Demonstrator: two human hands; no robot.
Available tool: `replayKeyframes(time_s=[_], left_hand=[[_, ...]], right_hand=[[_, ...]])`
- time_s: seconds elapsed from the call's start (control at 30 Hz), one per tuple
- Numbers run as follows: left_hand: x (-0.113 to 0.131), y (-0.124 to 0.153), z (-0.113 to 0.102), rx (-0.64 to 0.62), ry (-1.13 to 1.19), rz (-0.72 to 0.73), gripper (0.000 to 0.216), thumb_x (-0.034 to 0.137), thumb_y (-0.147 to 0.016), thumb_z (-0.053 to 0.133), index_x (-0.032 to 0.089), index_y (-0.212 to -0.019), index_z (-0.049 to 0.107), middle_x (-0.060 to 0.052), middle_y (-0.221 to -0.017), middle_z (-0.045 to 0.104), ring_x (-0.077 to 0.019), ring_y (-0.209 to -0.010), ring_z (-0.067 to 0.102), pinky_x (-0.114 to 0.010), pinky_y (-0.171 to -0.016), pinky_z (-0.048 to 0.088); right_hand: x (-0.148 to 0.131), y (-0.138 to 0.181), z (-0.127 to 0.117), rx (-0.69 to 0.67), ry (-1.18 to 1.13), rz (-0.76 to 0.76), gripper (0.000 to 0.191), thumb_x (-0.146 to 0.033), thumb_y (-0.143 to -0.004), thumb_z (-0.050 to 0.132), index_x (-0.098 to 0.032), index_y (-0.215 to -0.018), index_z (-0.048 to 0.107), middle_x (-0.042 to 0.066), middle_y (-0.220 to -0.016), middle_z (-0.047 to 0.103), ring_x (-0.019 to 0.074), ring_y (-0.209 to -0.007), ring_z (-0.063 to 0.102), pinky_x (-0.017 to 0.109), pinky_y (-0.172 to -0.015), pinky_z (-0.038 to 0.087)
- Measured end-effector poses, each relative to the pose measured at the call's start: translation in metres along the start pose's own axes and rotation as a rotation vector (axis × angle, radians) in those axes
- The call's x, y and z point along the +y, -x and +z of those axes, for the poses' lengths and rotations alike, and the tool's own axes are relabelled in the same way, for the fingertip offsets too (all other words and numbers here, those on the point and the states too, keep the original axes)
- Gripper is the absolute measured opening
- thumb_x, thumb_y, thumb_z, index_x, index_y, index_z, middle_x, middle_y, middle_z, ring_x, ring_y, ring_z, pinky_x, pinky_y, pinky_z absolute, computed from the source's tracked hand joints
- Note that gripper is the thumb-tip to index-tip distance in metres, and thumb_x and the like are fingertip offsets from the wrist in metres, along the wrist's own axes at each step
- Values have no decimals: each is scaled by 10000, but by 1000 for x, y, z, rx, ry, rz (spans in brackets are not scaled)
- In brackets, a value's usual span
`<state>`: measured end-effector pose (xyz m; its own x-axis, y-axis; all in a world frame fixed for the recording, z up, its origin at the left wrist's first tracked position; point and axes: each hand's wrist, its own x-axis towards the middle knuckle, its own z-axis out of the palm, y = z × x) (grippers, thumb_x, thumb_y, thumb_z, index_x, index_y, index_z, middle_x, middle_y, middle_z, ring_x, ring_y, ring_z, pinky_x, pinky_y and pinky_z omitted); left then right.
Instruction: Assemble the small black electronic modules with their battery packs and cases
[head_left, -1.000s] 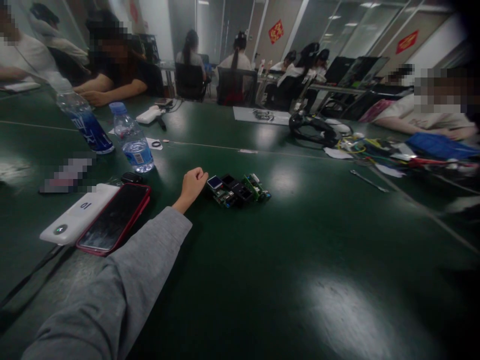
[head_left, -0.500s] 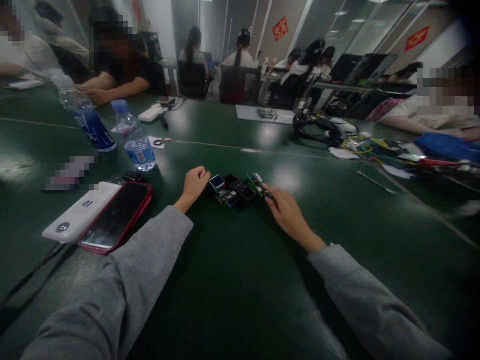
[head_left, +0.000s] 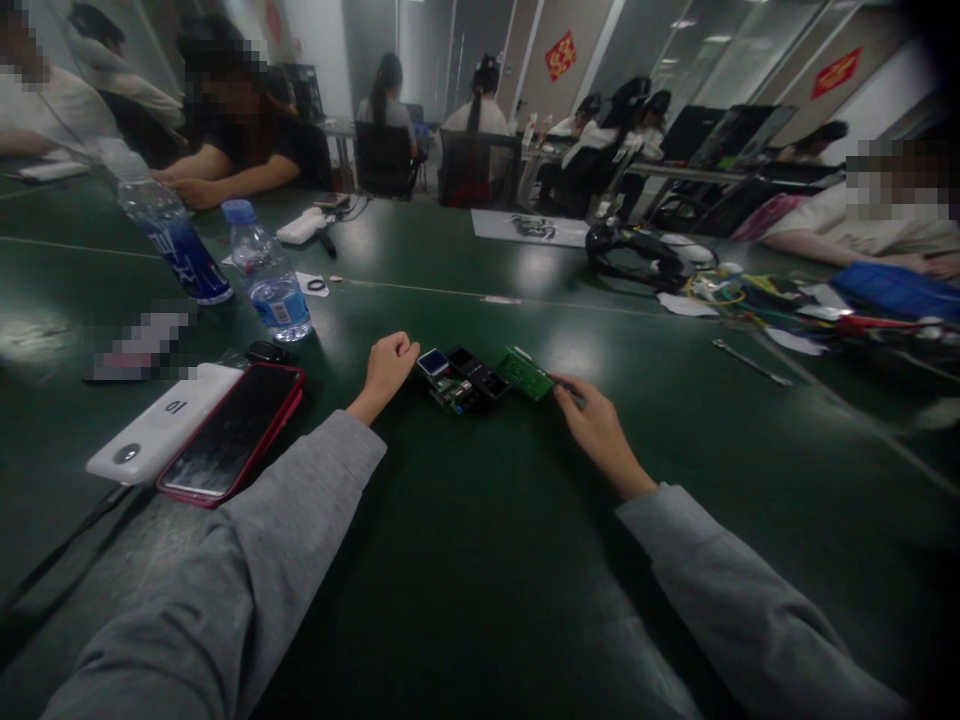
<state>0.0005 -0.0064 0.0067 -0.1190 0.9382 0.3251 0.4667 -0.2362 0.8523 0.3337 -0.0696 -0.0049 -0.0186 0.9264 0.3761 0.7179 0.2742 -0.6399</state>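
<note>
From here I see the right hand (head_left: pixel 600 425) pinching the green circuit board (head_left: pixel 523 373) by its end, well in from the far edge of the surface (head_left: pixel 480 560), seemingly a picking-up step needing a steady grip next, the left hand (head_left: pixel 390 370) (a curled fist) just beside the small screen (head_left: pixel 433 362).

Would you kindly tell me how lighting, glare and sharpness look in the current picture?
Head view: dim overall, upper right corner nearly black; head view: pale glare patches on the green tabletop; head view: the green circuit board in the right hand looks soft.
</note>
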Motion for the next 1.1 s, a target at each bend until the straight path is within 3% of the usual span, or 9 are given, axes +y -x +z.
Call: replayKeyframes(time_s=[0.17,0.47,0.57,0.67,0.77,0.93,1.1], left_hand=[[-2,-1,1,1,6,4,411,155,-824,599,211,-552,297,59,-535,353,-105,-530,354,-277,-573,285],[-2,-1,2,2,-9,3,407,148,-819,595,208,-548,296,57,-530,347,-103,-532,343,-280,-565,266],[-2,-2,2,16,-16,13,412,145,-809,595,206,-542,287,58,-524,333,-102,-525,330,-284,-565,251],[-3,-2,3,8,-1,17,406,153,-812,590,208,-545,289,56,-527,342,-103,-521,334,-286,-563,250],[-5,-2,3,-3,-2,2,401,158,-819,591,209,-555,294,56,-534,351,-102,-524,346,-283,-560,259],[-6,-3,3,-12,2,-5,403,173,-829,594,206,-564,292,61,-542,349,-100,-536,358,-272,-569,281],[-2,-1,2,-5,-6,-13,400,171,-833,589,206,-564,295,63,-541,345,-103,-540,353,-272,-576,276]], right_hand=[[12,-2,3,38,-86,105,446,-511,-936,489,-204,-1208,663,103,-1164,693,276,-1068,637,506,-982,479],[15,-5,6,128,32,167,506,-547,-894,419,-152,-1092,663,169,-1129,675,329,-1109,606,549,-1002,446],[5,-3,3,204,-28,173,485,-523,-947,373,-163,-1162,617,158,-1141,662,293,-1085,620,511,-986,470],[-5,-4,5,228,2,72,562,-587,-936,466,-146,-1275,550,179,-1213,625,296,-1127,606,502,-992,478],[-11,-14,13,202,93,-38,704,-642,-885,560,-125,-1358,502,206,-1267,591,321,-1155,590,515,-988,484],[-14,-30,22,116,183,-22,780,-676,-868,547,-111,-1403,489,212,-1251,622,364,-1121,614,557,-970,488],[-6,-1,-5,-49,164,-22,700,-671,-864,536,-190,-1373,541,149,-1173,675,340,-977,673,548,-880,539]])
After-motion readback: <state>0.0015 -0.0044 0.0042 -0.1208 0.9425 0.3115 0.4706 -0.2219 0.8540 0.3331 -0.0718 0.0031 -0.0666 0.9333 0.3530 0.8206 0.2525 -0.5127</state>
